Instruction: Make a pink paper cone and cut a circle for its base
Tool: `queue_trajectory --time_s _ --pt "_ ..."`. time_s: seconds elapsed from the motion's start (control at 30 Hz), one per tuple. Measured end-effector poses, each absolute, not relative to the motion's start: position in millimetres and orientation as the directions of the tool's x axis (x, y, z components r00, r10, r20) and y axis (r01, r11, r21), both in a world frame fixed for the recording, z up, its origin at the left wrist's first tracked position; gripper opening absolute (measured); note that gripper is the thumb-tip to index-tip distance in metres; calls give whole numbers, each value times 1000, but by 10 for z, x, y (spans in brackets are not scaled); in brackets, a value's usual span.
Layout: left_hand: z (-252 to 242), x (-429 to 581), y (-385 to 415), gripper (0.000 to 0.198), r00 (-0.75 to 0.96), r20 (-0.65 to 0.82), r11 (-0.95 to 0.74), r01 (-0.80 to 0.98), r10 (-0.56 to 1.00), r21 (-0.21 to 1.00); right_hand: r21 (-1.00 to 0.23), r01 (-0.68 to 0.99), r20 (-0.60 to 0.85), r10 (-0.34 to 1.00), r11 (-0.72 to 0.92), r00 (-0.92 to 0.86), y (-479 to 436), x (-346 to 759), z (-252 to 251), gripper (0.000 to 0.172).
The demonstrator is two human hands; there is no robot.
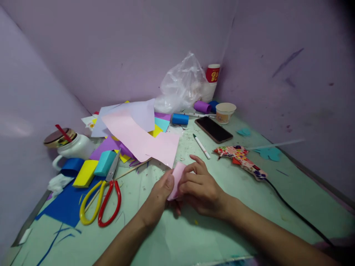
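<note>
Between my hands, just above the table, is a small pink piece of paper (176, 181), folded or rolled. My left hand (161, 190) grips its left side, the thumb lying along the front. My right hand (201, 186) is closed against its right side, fingers curled, with the index finger raised away. The fingertips behind the paper are partly hidden. Beyond my hands lies a larger pink sheet (163, 147) with a cut edge. A green-tipped white marker (202, 146) rests to the right of that sheet.
Scissors (109, 188) with yellow and red handles lie left, beside yellow (85, 173) and teal paper rolls (105, 163). At right are a floral glue gun (241, 159) with a black cord, a phone (213, 129) and a paper cup (225, 113). A white jar-shaped mug (76, 146) stands far left.
</note>
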State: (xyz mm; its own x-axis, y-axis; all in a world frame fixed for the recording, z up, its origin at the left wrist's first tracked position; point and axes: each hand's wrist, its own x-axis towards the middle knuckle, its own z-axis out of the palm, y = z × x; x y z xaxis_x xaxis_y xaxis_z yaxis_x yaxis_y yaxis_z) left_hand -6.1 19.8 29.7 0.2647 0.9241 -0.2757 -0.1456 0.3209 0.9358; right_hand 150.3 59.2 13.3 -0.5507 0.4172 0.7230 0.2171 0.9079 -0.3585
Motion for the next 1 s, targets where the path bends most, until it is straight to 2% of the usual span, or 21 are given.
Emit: queue_trajectory --time_s 0.1,0.2,0.27,0.33,0.4,0.5,0.6,0.73,0.9,1.0 --pt "335 -75 194 51 271 -243 276 -87 931 957 -319 197 754 374 927 -541 584 1499 144 13" --pt "334 -98 193 50 266 -207 230 -59 942 971 -321 196 773 376 927 -512 581 1513 140 9" --pt "314 -121 195 53 272 -205 233 -78 940 969 -382 221 782 441 898 -440 597 1531 130 16" --pt "289 -144 198 55 267 -204 239 -106 942 965 -492 235 778 544 838 -314 632 1551 122 32" --pt "264 -159 196 51 229 -185 220 -138 956 966 -615 203 735 647 762 -204 674 1567 123 38" --pt "226 -162 189 49 183 -188 225 -206 965 952 -781 78 601 779 620 -180 721 1579 145 24" --pt "183 -161 192 55 212 -183 233 -244 960 942 -875 -79 482 844 477 -237 729 1583 184 16" --pt "147 -181 218 57 216 -154 209 -261 964 943 -899 -145 438 843 414 -312 717 1605 240 13" --pt "144 -210 228 47 276 -102 155 -179 956 972 -906 -141 422 845 398 -327 702 1637 275 5" --pt "129 -219 208 47 247 -127 172 -170 961 970 -907 -152 420 846 392 -329 687 1637 278 5"
